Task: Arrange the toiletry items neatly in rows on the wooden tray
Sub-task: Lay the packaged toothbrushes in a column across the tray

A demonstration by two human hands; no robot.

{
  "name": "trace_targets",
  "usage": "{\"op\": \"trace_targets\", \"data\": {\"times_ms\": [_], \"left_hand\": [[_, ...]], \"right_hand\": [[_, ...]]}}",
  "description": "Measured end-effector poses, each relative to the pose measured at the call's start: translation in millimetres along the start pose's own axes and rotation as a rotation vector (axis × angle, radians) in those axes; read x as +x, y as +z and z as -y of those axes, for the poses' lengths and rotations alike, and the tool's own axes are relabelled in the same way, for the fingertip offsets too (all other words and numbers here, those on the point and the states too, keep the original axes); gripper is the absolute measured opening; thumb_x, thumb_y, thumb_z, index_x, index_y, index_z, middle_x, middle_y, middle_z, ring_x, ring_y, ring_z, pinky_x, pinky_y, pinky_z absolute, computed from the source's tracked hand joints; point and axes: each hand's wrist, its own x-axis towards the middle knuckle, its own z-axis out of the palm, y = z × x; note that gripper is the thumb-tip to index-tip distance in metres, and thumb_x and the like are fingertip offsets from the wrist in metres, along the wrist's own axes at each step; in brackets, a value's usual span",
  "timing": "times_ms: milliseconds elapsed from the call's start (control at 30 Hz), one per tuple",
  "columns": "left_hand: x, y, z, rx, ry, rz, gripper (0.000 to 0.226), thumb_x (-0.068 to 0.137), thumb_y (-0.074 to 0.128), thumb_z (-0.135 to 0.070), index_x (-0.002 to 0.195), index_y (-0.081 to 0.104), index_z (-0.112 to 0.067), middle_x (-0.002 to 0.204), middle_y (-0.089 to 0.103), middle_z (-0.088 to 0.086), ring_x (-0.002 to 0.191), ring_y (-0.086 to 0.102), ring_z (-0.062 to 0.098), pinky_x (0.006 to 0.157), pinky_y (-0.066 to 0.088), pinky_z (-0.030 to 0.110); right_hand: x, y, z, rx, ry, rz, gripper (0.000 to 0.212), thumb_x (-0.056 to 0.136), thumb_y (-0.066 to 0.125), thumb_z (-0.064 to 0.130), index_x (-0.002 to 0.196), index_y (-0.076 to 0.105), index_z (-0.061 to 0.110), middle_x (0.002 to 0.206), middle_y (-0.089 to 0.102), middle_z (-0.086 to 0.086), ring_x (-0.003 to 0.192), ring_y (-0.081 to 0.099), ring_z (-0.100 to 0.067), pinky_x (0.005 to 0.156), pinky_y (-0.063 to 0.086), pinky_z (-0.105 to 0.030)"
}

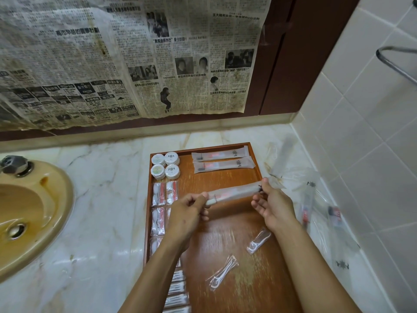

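Note:
A wooden tray [228, 224] lies on the marble counter. Both hands hold one long frosted toothbrush packet [232, 192] level above the tray's middle: my left hand [189, 211] pinches its left end, my right hand [274, 204] its right end. Two similar packets [222, 160] lie in a row at the tray's far edge. Several round soap tins [165, 164] sit at the far left corner. A column of small cotton-bud packets [161, 204] runs down the left side, partly hidden by my left arm. Two floss-pick packets [258, 240] [222, 273] lie loose on the near part of the tray.
More packets [316, 199] lie scattered on the counter to the right of the tray, against the tiled wall [365, 132]. A yellowish sink [27, 213] with a tap sits at the left. Newspaper [124, 59] hangs over the back wall.

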Motion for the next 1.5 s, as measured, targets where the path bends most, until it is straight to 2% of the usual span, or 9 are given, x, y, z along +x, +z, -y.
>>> {"op": "trace_targets", "data": {"times_ms": [233, 433, 533, 633, 733, 933, 1067, 1200, 1500], "left_hand": [[0.5, 0.3, 1.6, -0.004, 0.008, -0.048, 0.023, 0.094, 0.062, -0.023, 0.085, 0.067, -0.002, 0.063, 0.062, 0.003, 0.056, 0.058, 0.009, 0.062, 0.054, 0.031], [-3.8, 2.5, 4.6, 0.027, 0.041, -0.041, 0.027, 0.095, 0.061, -0.025, 0.083, 0.065, -0.001, 0.064, 0.062, 0.005, 0.057, 0.058, 0.010, 0.060, 0.054, 0.031], [-2.9, 0.9, 8.6, 0.036, 0.028, -0.069, 0.027, 0.095, 0.061, -0.027, 0.084, 0.064, -0.002, 0.063, 0.064, 0.005, 0.057, 0.060, 0.012, 0.065, 0.055, 0.038], [-1.8, -1.3, 11.0, 0.037, 0.016, -0.085, 0.029, 0.095, 0.060, -0.028, 0.086, 0.064, 0.000, 0.061, 0.065, 0.003, 0.057, 0.062, 0.013, 0.070, 0.056, 0.043], [-3.4, -0.5, 9.8, 0.025, 0.010, -0.076, 0.028, 0.095, 0.061, -0.027, 0.086, 0.064, -0.001, 0.060, 0.065, 0.003, 0.057, 0.061, 0.013, 0.069, 0.056, 0.041], [-6.8, -0.2, 6.7, -0.067, -0.065, 0.022, 0.025, 0.092, 0.065, -0.026, 0.091, 0.067, 0.000, 0.073, 0.066, 0.010, 0.061, 0.061, 0.014, 0.057, 0.052, 0.027], [-6.9, -1.8, 5.8, -0.081, -0.201, 0.122, 0.020, 0.091, 0.066, -0.017, 0.096, 0.068, 0.002, 0.064, 0.063, 0.006, 0.054, 0.055, 0.012, 0.053, 0.049, 0.021], [-5.0, -2.7, 5.9, -0.095, -0.217, 0.131, 0.030, 0.089, 0.067, -0.010, 0.103, 0.060, 0.016, 0.062, 0.066, 0.002, 0.053, 0.056, 0.011, 0.051, 0.051, 0.017], [-8.7, -0.3, 0.4, -0.059, -0.162, 0.042, 0.020, 0.076, 0.080, -0.005, 0.085, 0.064, 0.003, 0.071, 0.068, 0.004, 0.058, 0.065, 0.015, 0.057, 0.054, 0.025]], "right_hand": [[-1.7, -1.0, -2.8, -0.030, -0.010, 0.017, 0.019, 0.082, 0.074, 0.027, 0.088, 0.063, 0.013, 0.080, 0.061, -0.006, 0.066, 0.055, -0.015, 0.052, 0.046, -0.027], [-1.0, -4.9, -7.8, -0.067, 0.010, -0.031, 0.040, 0.074, 0.075, 0.051, 0.093, 0.063, 0.017, 0.080, 0.061, -0.002, 0.059, 0.050, -0.010, 0.040, 0.029, -0.021], [-4.0, -7.5, -7.9, 0.009, -0.009, 0.074, 0.036, 0.075, 0.074, 0.047, 0.094, 0.063, 0.018, 0.078, 0.059, -0.001, 0.059, 0.048, -0.010, 0.044, 0.027, -0.022], [-6.1, -10.1, -9.9, 0.054, -0.062, 0.176, 0.018, 0.079, 0.073, 0.023, 0.091, 0.063, 0.015, 0.080, 0.061, -0.003, 0.062, 0.052, -0.010, 0.048, 0.030, -0.024], [-4.1, -11.9, -13.0, 0.091, -0.070, 0.147, 0.004, 0.087, 0.066, 0.012, 0.089, 0.063, 0.011, 0.080, 0.063, -0.004, 0.064, 0.054, -0.011, 0.048, 0.034, -0.024], [-1.6, -9.5, -13.6, 0.078, -0.096, 0.078, 0.011, 0.091, 0.063, 0.020, 0.091, 0.060, 0.010, 0.080, 0.062, -0.006, 0.066, 0.053, -0.014, 0.048, 0.033, -0.026], [-1.4, -7.9, -14.7, 0.087, -0.102, 0.068, 0.015, 0.090, 0.063, 0.024, 0.087, 0.060, 0.010, 0.076, 0.059, -0.005, 0.062, 0.051, -0.011, 0.046, 0.033, -0.024], [-2.4, -7.5, -16.1, 0.101, -0.104, 0.029, 0.018, 0.088, 0.066, 0.024, 0.085, 0.059, 0.008, 0.072, 0.056, -0.005, 0.058, 0.050, -0.009, 0.046, 0.035, -0.023], [-2.5, -6.1, -15.9, -0.071, -0.041, -0.059, 0.011, 0.089, 0.066, 0.014, 0.085, 0.060, 0.005, 0.073, 0.056, -0.009, 0.059, 0.053, -0.014, 0.049, 0.047, -0.026]]}}
